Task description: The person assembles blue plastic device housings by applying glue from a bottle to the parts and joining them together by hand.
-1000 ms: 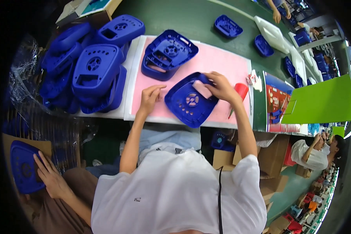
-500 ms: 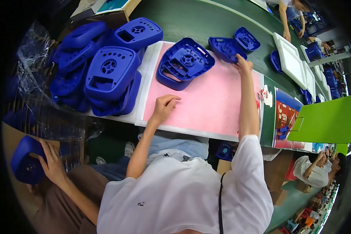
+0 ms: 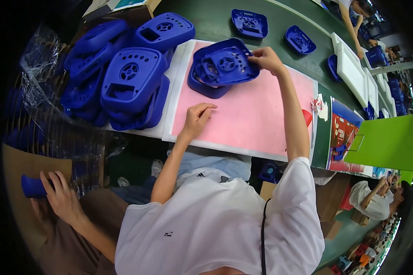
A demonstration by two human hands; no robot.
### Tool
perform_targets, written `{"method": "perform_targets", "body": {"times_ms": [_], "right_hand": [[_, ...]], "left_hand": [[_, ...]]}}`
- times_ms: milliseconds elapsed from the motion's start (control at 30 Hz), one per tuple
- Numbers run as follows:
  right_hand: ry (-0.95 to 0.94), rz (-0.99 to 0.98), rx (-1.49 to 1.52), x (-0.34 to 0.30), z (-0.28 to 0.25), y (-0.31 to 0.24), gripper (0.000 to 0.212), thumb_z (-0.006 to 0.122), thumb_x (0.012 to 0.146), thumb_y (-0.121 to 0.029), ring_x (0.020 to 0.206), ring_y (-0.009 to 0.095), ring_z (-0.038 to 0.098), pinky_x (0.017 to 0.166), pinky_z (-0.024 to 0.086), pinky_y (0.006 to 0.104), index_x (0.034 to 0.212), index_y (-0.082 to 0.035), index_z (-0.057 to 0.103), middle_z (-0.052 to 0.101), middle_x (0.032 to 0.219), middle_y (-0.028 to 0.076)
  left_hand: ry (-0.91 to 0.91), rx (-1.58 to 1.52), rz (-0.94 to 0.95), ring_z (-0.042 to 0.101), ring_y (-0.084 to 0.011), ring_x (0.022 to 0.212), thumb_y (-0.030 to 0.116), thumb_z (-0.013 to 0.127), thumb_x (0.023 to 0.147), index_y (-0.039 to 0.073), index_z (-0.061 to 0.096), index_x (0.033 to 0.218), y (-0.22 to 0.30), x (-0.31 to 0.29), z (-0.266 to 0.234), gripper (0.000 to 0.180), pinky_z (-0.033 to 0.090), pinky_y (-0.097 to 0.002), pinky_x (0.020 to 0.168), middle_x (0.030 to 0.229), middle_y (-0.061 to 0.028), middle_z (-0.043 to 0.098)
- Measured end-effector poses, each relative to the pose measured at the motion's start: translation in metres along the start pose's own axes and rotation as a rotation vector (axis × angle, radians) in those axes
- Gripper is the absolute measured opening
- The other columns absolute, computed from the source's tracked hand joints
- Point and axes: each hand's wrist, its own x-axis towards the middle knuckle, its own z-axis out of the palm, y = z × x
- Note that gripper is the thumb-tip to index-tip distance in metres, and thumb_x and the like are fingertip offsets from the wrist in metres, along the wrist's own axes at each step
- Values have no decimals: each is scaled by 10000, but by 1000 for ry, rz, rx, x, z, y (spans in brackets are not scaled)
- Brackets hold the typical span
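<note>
Pick step: right hand (image 3: 267,59) gripped top blue moulded plastic shell (image 3: 227,64), upper centre; left hand (image 3: 196,118) lay loosely open on pink mat (image 3: 257,114). Next likely needs a clean lift.

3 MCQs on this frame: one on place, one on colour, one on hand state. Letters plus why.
1. Where is the right hand?
A. on the top blue shell of the short stack
B. on the white tray
C. in the lap

2. What colour is the mat?
A. green
B. pink
C. yellow

3. What is the left hand doing?
A. gripping a shell
B. lifting the mat
C. resting empty on the mat

Key: 1 A, fingers grip the shell's edge; 2 B, the sheet under both hands is pink; 3 C, curled fingers hold nothing.
</note>
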Motion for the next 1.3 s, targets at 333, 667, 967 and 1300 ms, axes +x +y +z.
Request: {"method": "perform_targets", "body": {"times_ms": [333,667,967,1300], "right_hand": [[520,284,763,-221,108,10,261,658,806,-69,561,204,649,453,538,293,972,26,480,621,765,120],[814,497,-303,-293,75,5,530,513,905,-512,717,371,655,684,487,477,879,-7,673,663,725,188],[567,680,46,-235,-32,87,649,721,698,-614,501,154,590,401,423,256,848,15,672,626,639,66],[651,-194,1107,-209,86,31,504,681,869,-166,1064,329,607,895,553,482,1281,-21,430,567,1186,166]], "left_hand": [[49,-366,22,527,-94,657,298,616,833,-26,479,1306,-2,9,-3,590,423,-212,549,993,-73,543],[40,100,-39,364,-14,570,5,668,794,30,588,1254,-3,2,-5,467,310,-178,501,673,67,434],[-3,-2,-50,404,-26,560,15,651,827,41,596,1257,-13,3,3,435,359,-193,501,678,53,476],[-41,176,-30,471,-75,600,41,624,834,55,584,1276,7,4,-1,444,431,-232,569,835,-72,629]]}}
